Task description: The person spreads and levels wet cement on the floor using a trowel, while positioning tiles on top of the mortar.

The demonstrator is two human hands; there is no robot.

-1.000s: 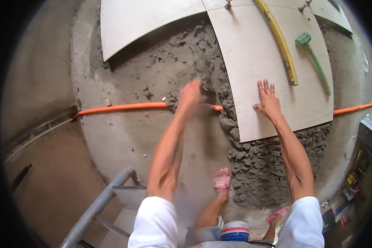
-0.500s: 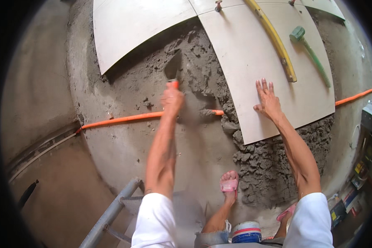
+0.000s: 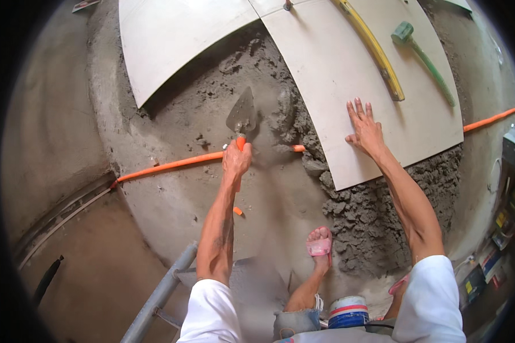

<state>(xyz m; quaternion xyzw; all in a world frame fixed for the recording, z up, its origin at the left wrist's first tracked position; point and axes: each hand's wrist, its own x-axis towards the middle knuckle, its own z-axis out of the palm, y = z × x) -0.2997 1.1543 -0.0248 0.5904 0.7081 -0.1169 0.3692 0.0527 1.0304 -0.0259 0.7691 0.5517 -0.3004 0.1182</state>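
My left hand (image 3: 236, 159) is closed round the orange handle of a pointed trowel (image 3: 243, 113). The grey blade points away from me, above the bare floor just beyond an orange conduit (image 3: 183, 163). Flat on a large pale floor tile (image 3: 326, 74) rests my right hand (image 3: 366, 130), its fingers spread, close to the tile's near left part. Crumbly grey mortar (image 3: 294, 114) runs along that tile's left edge, and more mortar (image 3: 372, 228) shows under its near edge. A second pale tile (image 3: 177, 46) lies at the far left.
On the near tile lie a yellow spirit level (image 3: 375, 51) and a mallet (image 3: 420, 60) with a green handle. A metal frame (image 3: 160, 297) stands at the lower left, and a bucket (image 3: 349, 313) is between my legs. Tools and boxes (image 3: 480, 274) line the right side.
The trowel and my left hand have come slightly nearer to me, and the blade shows broader. My right hand stays spread on the tile. The whole view has shifted a little.
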